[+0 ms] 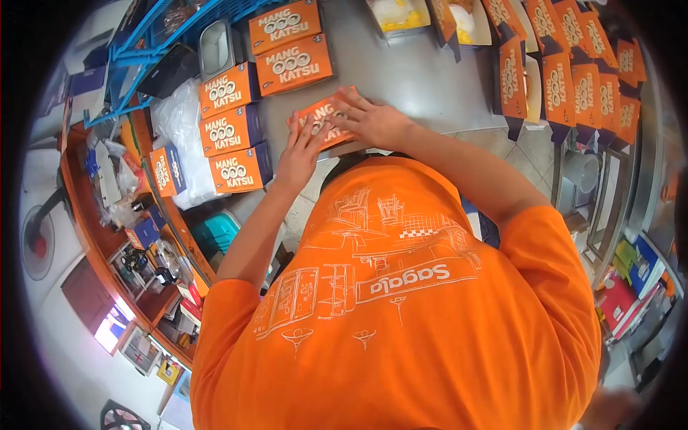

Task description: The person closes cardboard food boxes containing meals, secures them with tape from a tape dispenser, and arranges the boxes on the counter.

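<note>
An orange box [320, 120] printed with white lettering lies at the near edge of the steel counter [401, 79]. My left hand [301, 150] rests on its left side, fingers spread apart over the lid. From the right, my right hand [376, 123] lies on the box's top and right end, its fingers also stretched out. Both palms face down, and parts of the lettering are covered by the fingers. Just behind stand two closed orange boxes [295, 64], one behind the other. Three more closed boxes [233, 132] form a column to the left.
Open boxes with food [401, 18] stand at the back; many upright orange boxes [559, 86] fill the right side. Left are a metal container [216, 49], a blue crate [154, 36], plastic bags [183, 125] and another box [166, 170]. Wooden shelves [161, 304] hold assorted items.
</note>
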The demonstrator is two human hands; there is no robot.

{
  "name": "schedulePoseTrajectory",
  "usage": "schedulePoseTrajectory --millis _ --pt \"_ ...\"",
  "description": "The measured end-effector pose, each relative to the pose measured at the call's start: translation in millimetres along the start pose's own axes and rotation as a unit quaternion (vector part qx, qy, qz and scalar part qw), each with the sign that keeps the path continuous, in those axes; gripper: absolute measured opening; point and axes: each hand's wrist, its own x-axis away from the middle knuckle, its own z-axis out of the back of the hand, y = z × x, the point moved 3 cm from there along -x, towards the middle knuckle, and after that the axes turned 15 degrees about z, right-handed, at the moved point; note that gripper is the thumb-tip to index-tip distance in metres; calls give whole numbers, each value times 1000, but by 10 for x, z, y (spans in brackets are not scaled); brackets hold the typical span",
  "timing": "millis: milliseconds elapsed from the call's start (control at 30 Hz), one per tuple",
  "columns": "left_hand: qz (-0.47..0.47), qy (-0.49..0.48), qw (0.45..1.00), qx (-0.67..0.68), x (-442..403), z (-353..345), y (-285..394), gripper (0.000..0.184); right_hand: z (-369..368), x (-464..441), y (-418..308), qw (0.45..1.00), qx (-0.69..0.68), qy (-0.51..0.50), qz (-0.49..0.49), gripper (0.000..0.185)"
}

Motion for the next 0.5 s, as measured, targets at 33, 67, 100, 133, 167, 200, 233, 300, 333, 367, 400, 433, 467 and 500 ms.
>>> schedulePoseTrajectory --millis 33,67,100,133,167,200,233,300,333,367,400,433,467,500 --pt "-4 -20 1000 -19 17 13 21 67 15 14 -13 999 -31 10 11 63" --pt "-7 -21 1000 -19 43 29 62 67 32 22 -38 999 -31 11 8 63" --pt "5 -25 1000 -11 56 36 86 67 57 22 -57 999 -43 6 -1 64" --pt "17 -25 1000 -4 46 34 99 68 91 26 -41 999 -52 3 -9 65" --pt "23 -19 999 14 57 10 135 69 86 45 -39 999 -45 6 -11 65" --pt "19 -15 1000 12 83 6 147 69 75 70 -61 997 -48 54 -1 62" --pt "40 -25 999 6 104 36 193 69 140 88 -77 994 -52 100 9 58" --pt "50 -13 999 -8 101 17 204 69 272 224 2 980 -101 173 1 52" --pt "52 -8 999 -5 106 -32 159 69 403 300 64 958 -153 243 -2 46" --pt "40 0 998 -46 107 -61 116 69 560 383 143 926 -113 353 -71 37" --pt "30 6 996 -87 127 -91 60 69 544 448 307 889 -149 390 -187 37" --pt "20 18 997 -73 109 -59 31 69 497 495 482 836 -183 419 -302 37" --pt "23 20 997 -74 98 -3 -3 69 576 472 644 832 -124 428 -331 35" --pt "28 2 993 -111 83 38 -49 68 663 446 815 823 -63 434 -360 33"
